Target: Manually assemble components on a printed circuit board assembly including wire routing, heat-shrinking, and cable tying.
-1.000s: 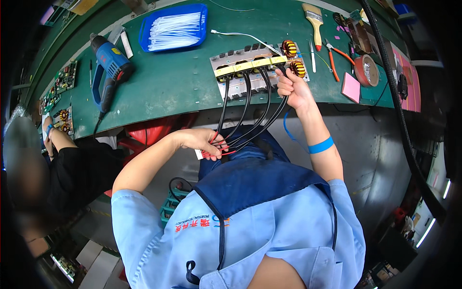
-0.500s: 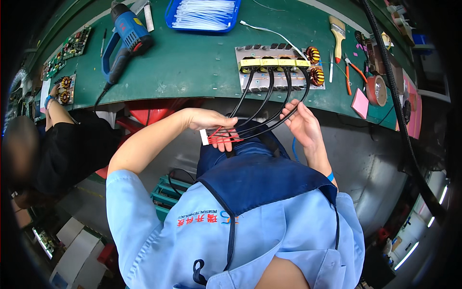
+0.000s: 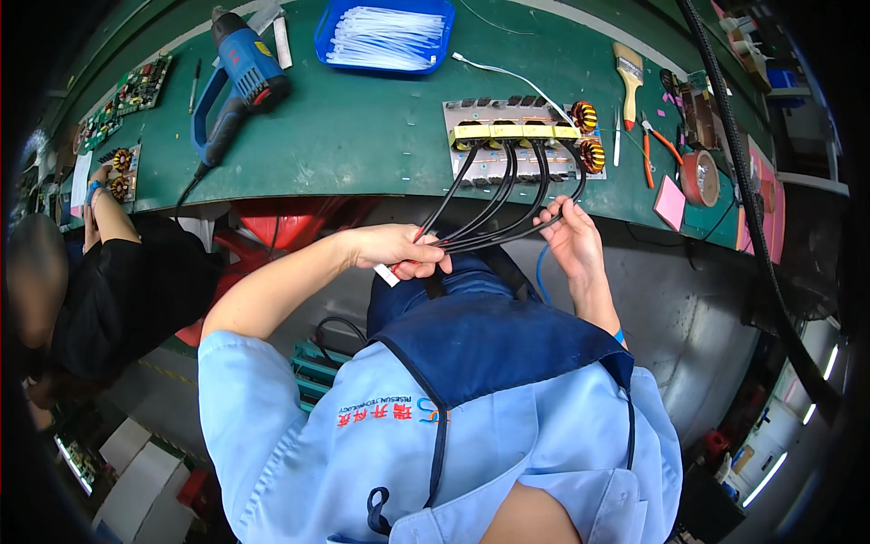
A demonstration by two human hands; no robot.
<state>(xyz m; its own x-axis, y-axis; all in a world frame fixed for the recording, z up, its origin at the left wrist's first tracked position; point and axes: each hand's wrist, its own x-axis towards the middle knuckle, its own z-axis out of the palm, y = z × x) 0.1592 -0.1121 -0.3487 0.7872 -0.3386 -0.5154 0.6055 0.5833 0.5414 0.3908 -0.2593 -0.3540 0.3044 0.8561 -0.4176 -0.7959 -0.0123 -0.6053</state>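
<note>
Cables run from board to left hand, clamped thereon.
Right hand closed on outermost cable, nearer board.

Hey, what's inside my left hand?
Your left hand grips the black cables, gathered together; a white connector pokes out below. The gripped stretch is covered, so it can't be seen.

**Pale blue beneath a navy bib**

Dressed in a pale-blue short-sleeved shirt, open at the collar on the bib's neck side. Stitched just off the bib's left edge with red lettering and a blue-and-orange emblem. Edged in dark piping, with thin dark straps leading neckward from the bib's corners. Banded in bright blue on the right forearm, by the bib's right corner.
</note>
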